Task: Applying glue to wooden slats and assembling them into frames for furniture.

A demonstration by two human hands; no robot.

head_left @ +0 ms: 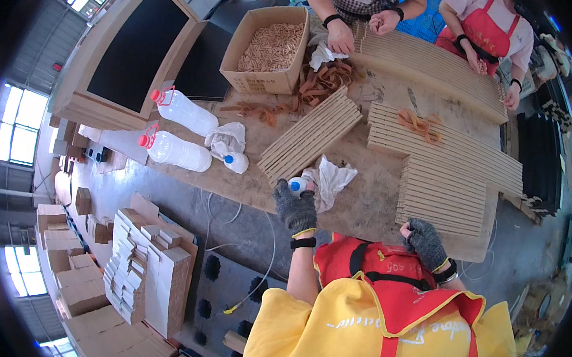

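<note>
My left hand point(296, 207), in a dark grey glove with bare fingertips, is wrapped round a small white bottle point(297, 185) with a blue cap at the table's near edge. A crumpled white cloth point(330, 181) lies against it on the right. Just beyond the bottle is a slanted bundle of thin wooden strips point(311, 135). My right hand point(424, 242), gloved the same way, is closed with curled fingers by the near edge of a larger block of wooden strips point(443, 189). Whatever it may hold is hidden.
Two large clear bottles point(185, 111) with red caps and another small white bottle point(236, 162) stand left. Farther back are a cardboard box point(261, 83) of small wooden pieces and a heap of brown bands point(323, 81). Two co-workers' hands point(384, 22) point(476, 60) are across the table.
</note>
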